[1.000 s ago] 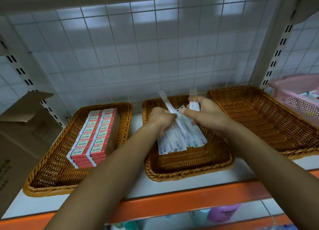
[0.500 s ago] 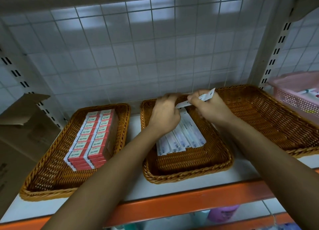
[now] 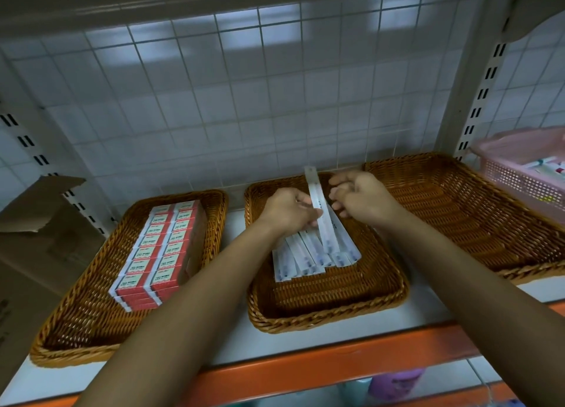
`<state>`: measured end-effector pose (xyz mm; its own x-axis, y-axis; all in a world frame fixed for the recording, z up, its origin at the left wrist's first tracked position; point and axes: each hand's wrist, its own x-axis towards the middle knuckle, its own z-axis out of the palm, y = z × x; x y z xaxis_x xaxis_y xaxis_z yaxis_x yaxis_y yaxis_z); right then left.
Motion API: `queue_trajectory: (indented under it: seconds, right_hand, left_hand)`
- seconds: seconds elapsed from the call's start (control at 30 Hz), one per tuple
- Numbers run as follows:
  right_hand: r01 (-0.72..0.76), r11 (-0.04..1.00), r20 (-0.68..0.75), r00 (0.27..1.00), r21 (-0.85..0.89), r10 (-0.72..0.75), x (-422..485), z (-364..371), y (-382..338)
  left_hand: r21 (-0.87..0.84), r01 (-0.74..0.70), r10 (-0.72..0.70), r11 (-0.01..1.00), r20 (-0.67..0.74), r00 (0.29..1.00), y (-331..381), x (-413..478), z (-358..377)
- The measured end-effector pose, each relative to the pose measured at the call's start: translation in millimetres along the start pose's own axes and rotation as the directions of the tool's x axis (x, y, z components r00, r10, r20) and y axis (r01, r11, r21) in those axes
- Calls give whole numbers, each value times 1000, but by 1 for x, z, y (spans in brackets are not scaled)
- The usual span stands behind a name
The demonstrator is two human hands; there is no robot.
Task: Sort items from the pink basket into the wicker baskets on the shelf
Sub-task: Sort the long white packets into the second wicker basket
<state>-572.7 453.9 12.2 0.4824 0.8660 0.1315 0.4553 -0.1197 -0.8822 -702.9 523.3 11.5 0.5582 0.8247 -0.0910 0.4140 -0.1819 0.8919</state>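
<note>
**Hands.** The left hand [image 3: 289,211] pinches one white packet [image 3: 316,198] between thumb and fingers, over the back half of the middle wicker basket [image 3: 324,321]. The right hand [image 3: 362,197] sits just to the right of the packet with its fingers loosely curled. A strip of basket shows between its fingertips and the packet edge, and it holds nothing visible.

**Change from half a second ago.**
- Then the right hand pinched the packet, which lay almost crosswise above the basket. Now the left hand has it.
- The packet has turned lengthwise. Its far end points up toward the tiled wall and its near end slopes down onto the row of white packets [image 3: 312,256].
- The left hand, which covered the far ends of the row, has shifted slightly left and nearer the viewer.

**Task items.**
- The row of packets lies side by side on the floor of the middle basket, unchanged in position.
- The left wicker basket [image 3: 76,345] holds stacked red boxes [image 3: 159,250] in two columns, as before.
- The right wicker basket [image 3: 458,223] shows bare weave.
- The pink basket [image 3: 519,180] stands at the far right edge, beyond the shelf upright, with items inside too blurred to identify.
</note>
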Motion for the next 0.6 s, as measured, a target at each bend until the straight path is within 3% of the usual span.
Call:
queue_trajectory:
  seconds: [0.13,0.2,0.23,0.3,0.33,0.47,0.6]
  right_hand:
    - [101,967,7,995,-233,-102,-5,-5,-1]
    - [142,942,21,990,-304,-143,-7,-8,-1]
    - [163,929,32,986,-332,-162,-8,-9,-2]
    - [202,905,53,979,-375,-197,-10,-13,-2]
    - [220,893,64,975,-394,-212,-11,-16,-1]
    - [267,832,104,963,-486,-248,-12,-31,4]
    - [282,779,119,958,-560,-260,-12,-57,13]
  left_hand:
    - [-23,148,-148,989,-12,989,-3,8,15]
    - [145,147,-145,979,-21,989,-6,13,20]
    - [312,108,-109,944,-14,994,-6,13,21]
    - [630,47,-18,775,-52,998,-4,11,22]
    - [703,27,35,711,-74,997,-3,9,22]
    - [739,-130,301,661,-103,948,19,1,29]
    - [733,-274,471,622,-71,879,54,0,53]
